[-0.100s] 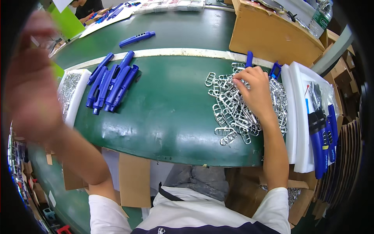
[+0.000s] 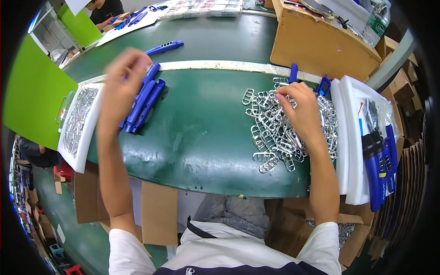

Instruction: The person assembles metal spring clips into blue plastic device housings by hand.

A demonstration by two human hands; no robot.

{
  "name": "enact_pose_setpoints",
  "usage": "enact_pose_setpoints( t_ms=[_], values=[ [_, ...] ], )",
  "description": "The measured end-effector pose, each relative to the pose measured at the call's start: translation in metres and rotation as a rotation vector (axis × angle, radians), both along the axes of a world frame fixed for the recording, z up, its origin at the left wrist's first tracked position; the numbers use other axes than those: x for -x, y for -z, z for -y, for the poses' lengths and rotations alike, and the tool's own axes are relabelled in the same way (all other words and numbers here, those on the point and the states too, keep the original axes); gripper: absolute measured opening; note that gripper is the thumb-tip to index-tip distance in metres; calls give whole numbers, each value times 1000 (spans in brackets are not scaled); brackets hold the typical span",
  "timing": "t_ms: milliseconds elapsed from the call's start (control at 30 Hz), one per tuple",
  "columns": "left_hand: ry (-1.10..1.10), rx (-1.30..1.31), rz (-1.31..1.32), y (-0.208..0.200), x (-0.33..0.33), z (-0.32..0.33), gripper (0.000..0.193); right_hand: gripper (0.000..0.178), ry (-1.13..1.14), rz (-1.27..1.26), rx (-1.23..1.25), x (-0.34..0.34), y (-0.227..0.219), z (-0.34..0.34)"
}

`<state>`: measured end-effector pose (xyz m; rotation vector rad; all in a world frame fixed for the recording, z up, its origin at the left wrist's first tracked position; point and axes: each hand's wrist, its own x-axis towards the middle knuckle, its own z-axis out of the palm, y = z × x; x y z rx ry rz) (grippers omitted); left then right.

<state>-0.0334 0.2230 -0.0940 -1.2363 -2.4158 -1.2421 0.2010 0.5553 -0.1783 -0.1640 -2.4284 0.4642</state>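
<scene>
My left hand (image 2: 123, 78) is blurred with motion and hovers over a pile of blue plastic handles (image 2: 147, 103) at the left of the green table (image 2: 201, 133). Whether it holds anything is unclear. My right hand (image 2: 300, 110) rests on a heap of silver metal clips (image 2: 270, 137) at the right, its fingertips pinched on a clip at the heap's upper left edge. One blue handle (image 2: 166, 46) lies alone farther back, beyond a pale strip across the table.
A white foam tray (image 2: 89, 133) of metal pieces sits at the left edge. White foam trays (image 2: 348, 151) at the right carry blue and black tools (image 2: 373, 169). A cardboard box (image 2: 316, 48) stands behind them. Another person (image 2: 104, 8) works at the far left.
My left hand has swung from close to the camera at the far left down and rightward, over the blue handles. My right hand stays on the clips.
</scene>
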Motion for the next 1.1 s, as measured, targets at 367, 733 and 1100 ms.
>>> enact_pose_setpoints(
  t_ms=[367,733,1100],
  values=[
    [-341,543,-237,96,15,25,29,14,-132,-19,153,21,0,24],
    [143,202,145,7,-23,-41,29,32,-176,-14,332,18,-3,24],
    [487,-41,59,52,-47,-85,35,20,-381,-76,1278,14,-9,33]
  ],
)
